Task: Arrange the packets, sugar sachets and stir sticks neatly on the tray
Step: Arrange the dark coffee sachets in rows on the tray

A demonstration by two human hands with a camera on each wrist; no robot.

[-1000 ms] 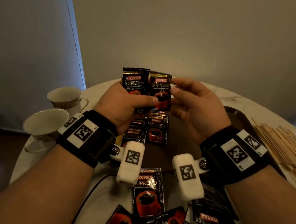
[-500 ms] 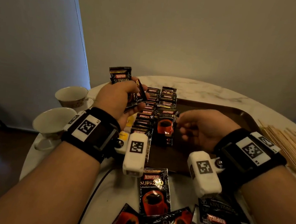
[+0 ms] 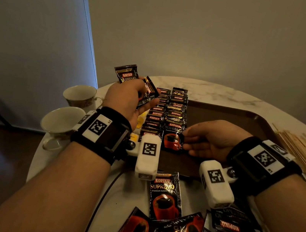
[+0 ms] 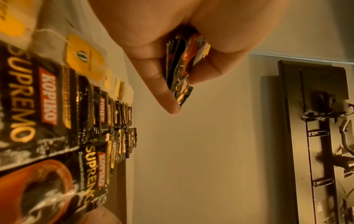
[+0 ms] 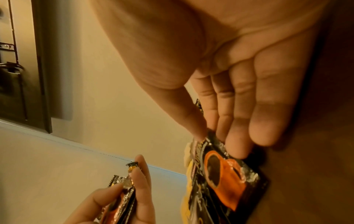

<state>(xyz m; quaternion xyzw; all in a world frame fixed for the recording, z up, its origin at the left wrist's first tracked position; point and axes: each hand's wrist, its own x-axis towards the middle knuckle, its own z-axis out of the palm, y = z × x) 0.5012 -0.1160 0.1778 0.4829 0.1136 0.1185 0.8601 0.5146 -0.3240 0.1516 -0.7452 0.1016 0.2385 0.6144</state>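
Observation:
Two rows of black Kopiko coffee packets (image 3: pixel 176 109) lie overlapped along the left side of the brown tray (image 3: pixel 235 117). My left hand (image 3: pixel 141 96) is raised over the tray's left edge and grips a few packets (image 3: pixel 127 73), seen edge-on in the left wrist view (image 4: pixel 182 68). My right hand (image 3: pixel 187 142) is low on the tray. Its thumb and fingers pinch the right edge of the nearest packet (image 3: pixel 172 139) of the right row, which lies flat (image 5: pixel 226 174). Yellow-tagged tea bags (image 4: pixel 84 59) lie left of the rows.
Several loose coffee packets (image 3: pixel 165 195) lie on the marble table (image 3: pixel 219 93) in front of the tray. A pile of wooden stir sticks (image 3: pixel 305 149) lies right of the tray. Two cups (image 3: pixel 79 94) (image 3: pixel 60 121) stand at the table's left edge.
Both hands held packets up together a second ago. My right hand has come down with one packet to the near end of the right row. My left hand has drifted left with its packets.

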